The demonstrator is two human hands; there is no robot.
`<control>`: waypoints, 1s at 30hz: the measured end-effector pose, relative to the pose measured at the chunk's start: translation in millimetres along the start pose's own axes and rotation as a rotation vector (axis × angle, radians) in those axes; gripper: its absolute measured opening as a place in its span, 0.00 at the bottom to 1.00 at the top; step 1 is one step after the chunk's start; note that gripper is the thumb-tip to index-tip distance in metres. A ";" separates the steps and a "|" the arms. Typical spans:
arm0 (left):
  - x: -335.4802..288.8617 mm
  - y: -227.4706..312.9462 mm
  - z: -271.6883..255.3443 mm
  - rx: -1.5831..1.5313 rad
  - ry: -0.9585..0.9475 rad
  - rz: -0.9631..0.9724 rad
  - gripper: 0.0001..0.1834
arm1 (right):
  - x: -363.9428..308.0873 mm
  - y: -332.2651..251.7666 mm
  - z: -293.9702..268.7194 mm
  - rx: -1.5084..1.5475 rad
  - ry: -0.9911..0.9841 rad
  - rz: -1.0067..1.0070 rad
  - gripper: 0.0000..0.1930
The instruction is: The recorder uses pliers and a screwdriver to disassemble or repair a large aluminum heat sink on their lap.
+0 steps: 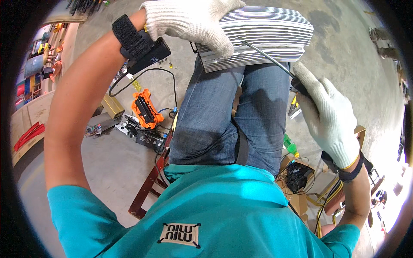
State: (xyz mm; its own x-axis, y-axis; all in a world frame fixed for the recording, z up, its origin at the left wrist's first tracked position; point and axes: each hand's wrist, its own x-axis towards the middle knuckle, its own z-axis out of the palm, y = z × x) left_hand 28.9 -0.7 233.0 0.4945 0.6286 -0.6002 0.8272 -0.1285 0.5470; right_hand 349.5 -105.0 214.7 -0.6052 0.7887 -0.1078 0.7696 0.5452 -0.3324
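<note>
A silvery finned metal heat sink (266, 32) rests across my knees. My left hand (193, 23), in a white knitted glove, grips its left end, with the thumb lying over the fins. My right hand (329, 109), gloved the same way, is closed around the dark handle of a screwdriver (271, 59). The long metal shaft slants up and left, and its tip meets the heat sink near my left thumb. What lies right under the tip is too small to make out.
Left of my legs on the floor lie an orange-framed black device (147, 109), a gold box (112, 106) and cables. Red strips (29, 135) lie on a wooden surface at far left. To the right are a green bottle (291, 145) and a cardboard box (298, 202) beside tangled black cable.
</note>
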 end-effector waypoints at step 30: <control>-5.4 26.6 -12.1 -0.207 -0.109 -0.060 0.35 | 15.6 5.9 0.7 0.148 -0.104 -0.041 0.26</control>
State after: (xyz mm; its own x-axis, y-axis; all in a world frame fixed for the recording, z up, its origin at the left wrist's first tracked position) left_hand 44.9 1.8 257.9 0.4812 0.5427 -0.6884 0.7891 0.0738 0.6098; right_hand 344.5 -89.7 210.4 -0.6592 0.7289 -0.1849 0.7101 0.5225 -0.4719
